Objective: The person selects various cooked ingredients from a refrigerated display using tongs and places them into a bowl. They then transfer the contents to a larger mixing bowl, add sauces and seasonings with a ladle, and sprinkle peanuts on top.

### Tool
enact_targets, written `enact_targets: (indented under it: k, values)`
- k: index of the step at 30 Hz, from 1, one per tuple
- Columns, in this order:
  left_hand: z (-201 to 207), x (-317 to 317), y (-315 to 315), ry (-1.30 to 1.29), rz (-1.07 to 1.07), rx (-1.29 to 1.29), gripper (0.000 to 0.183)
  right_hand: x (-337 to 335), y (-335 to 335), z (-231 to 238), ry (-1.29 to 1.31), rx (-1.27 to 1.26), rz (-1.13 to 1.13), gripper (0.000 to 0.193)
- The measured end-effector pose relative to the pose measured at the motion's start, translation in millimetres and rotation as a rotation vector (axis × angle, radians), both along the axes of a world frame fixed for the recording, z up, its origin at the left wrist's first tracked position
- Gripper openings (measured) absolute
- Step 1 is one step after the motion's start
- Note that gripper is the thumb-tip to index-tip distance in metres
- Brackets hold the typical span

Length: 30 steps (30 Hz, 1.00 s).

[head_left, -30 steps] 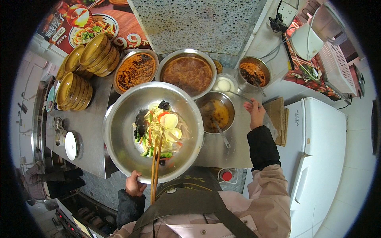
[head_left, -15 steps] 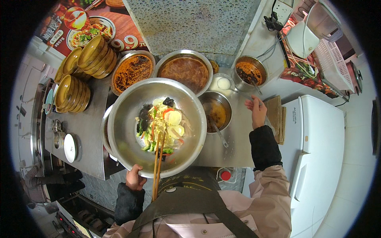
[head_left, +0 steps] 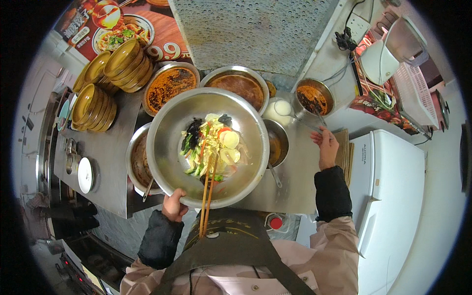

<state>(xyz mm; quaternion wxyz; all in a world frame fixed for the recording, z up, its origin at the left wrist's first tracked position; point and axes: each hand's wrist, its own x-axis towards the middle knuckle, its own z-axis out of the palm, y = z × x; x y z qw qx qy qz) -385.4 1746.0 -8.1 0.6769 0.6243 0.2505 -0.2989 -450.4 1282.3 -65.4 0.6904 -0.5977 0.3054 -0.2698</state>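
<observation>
My left hand (head_left: 173, 205) grips the near-left rim of a large stainless steel mixing bowl (head_left: 167, 157), tilted toward me over the counter. Inside lie shredded yellow-green vegetables, black fungus, red strips and pale round slices (head_left: 211, 145). A pair of wooden chopsticks (head_left: 207, 201) leans in the bowl, sticking out over the near rim; no hand is on them. My right hand (head_left: 327, 149) is closed around the end of a thin-handled ladle (head_left: 295, 117). The ladle's round head, full of something white (head_left: 282, 107), is over a pale container (head_left: 276, 118) at the back.
Behind the bowl stand a pot of red chili oil (head_left: 172, 88) and one of brown sauce (head_left: 238, 88). Nearby are another chili pot (head_left: 313, 96), a liquid pot with ladle (head_left: 276, 142) and a left pot (head_left: 140, 162). Stacked brown bowls (head_left: 93, 108) stand left; a white freezer (head_left: 393, 196) right.
The mixing bowl and my left hand have shifted right in the picture, showing more of the left pot. My right hand has moved slightly nearer and right, with the ladle head shifting slightly.
</observation>
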Motion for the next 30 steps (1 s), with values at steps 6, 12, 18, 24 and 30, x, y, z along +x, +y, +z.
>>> enact_targets:
  k: [6, 12, 18, 24, 30]
  values:
    - [-7.9, 9.3, -15.0, 0.004, -0.044, -0.063, 0.014, -24.7, 11.3, 80.7, 0.006, -0.138, 0.069, 0.036]
    - [-9.1, 8.6, -31.6, -0.001, -0.08, -0.093, 0.012, -46.5, 44.1, 140.4, 0.05, -0.193, 0.167, 0.035]
    - [2.6, 5.6, -45.0, 0.046, -0.116, -0.109, 0.008, -42.3, 89.2, 138.8, 0.016, -0.348, 0.387, 0.03]
    - [7.1, 4.5, -43.0, 0.049, -0.141, -0.127, 0.008, -55.8, 100.5, 141.8, 0.073, -1.064, 0.595, 0.025]
    - [4.0, 5.3, -40.4, 0.039, -0.11, -0.128, 0.013, -60.5, 106.2, 132.2, -0.002, -0.714, 0.419, 0.022]
